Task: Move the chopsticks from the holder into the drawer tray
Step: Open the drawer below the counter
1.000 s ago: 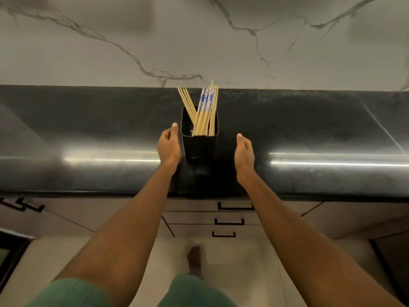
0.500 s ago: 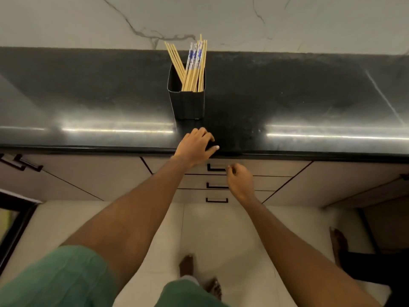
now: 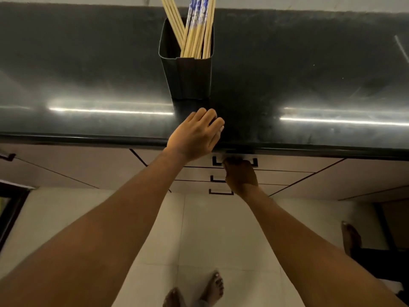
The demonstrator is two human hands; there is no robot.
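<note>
Black holder [image 3: 187,72]: rectangular, ribbed front wall, stood upright on the glossy black stone counter [image 3: 309,74]. The chopsticks [image 3: 197,32] were all held in it: slim pale wooden sticks, some patterned blue-and-white up top, leaned in two bunches. The left hand [image 3: 194,134] was laid palm-down at the counter edge just before the holder, fingers relaxed, nothing held. The right hand [image 3: 240,173] was wrapped on the top drawer handle [image 3: 255,162], a black bracket-shaped bar. The flat beige drawer [image 3: 283,165] was seen closed.

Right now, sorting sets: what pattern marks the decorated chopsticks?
Blue-and-white print tops the pale wooden chopsticks; head view shows it best.
</note>
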